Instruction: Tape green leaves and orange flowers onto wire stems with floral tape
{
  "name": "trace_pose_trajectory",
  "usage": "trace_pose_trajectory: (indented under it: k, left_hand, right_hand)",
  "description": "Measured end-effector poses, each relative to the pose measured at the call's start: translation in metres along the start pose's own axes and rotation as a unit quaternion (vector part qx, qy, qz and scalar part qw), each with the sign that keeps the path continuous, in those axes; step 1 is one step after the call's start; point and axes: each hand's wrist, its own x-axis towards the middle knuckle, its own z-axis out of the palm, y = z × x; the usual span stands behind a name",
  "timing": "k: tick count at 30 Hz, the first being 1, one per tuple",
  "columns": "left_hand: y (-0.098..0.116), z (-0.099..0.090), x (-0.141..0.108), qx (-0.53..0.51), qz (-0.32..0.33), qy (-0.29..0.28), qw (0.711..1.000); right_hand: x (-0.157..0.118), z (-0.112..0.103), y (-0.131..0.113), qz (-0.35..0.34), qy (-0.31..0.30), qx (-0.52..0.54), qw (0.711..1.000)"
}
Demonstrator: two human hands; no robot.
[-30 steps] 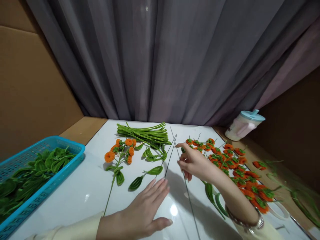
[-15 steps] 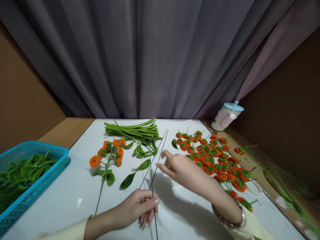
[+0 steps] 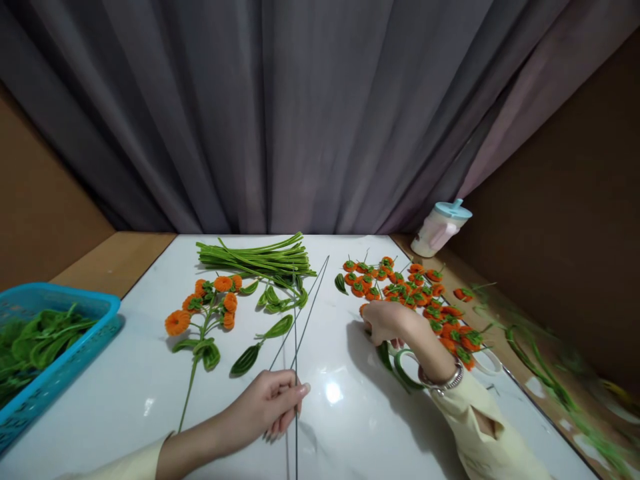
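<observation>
Thumb and fingers of my left hand pinch a thin dark wire upright near the front of the white table. Two more wires lie crossing behind it. On the right, my right hand reaches down at the near edge of the orange flower heads; its fingers are bent, their tips are partly hidden, and what they hold cannot be made out. Below that hand is a green tape roll. An assembled stem with orange blooms and loose green leaves lie left of the wires.
A blue basket of green leaves stands at the left. Green stems lie at the back. At the back right stands a lidded cup, with a white ring nearer the right edge.
My right hand has moved right and down from beside the wires to the orange flowers. The green tape roll has come into view. The whole view has shifted slightly; my left hand still holds the wire.
</observation>
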Motion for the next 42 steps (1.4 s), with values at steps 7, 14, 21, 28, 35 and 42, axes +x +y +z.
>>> trace_pose_trajectory:
  k: [7,14,21,28,35,42]
  left_hand:
    - [0.003,0.000,-0.002,0.005,-0.003,0.009,1.000]
    - [0.003,0.000,0.000,0.024,0.010,0.009,1.000]
    - [0.007,-0.002,0.002,0.028,0.002,0.070,0.997]
    - [-0.004,-0.008,0.010,0.070,0.074,0.118,0.988]
    - [0.024,-0.026,-0.007,0.311,0.176,0.181,0.916]
    - [0.053,-0.012,-0.008,0.065,0.106,0.025,0.992]
  right_hand:
    - [0.019,0.011,0.011,-0.084,0.005,0.074,0.994]
    - [0.009,-0.006,0.031,-0.205,0.064,0.150,0.965]
    - [-0.011,-0.017,0.038,-0.249,0.140,0.254,0.924]
    - [-0.017,-0.015,0.032,-0.267,0.132,0.292,0.909]
    - [-0.037,0.011,0.000,-0.363,0.222,0.334,0.841]
    - [-0.037,0.057,-0.022,-0.394,0.291,0.433,0.757]
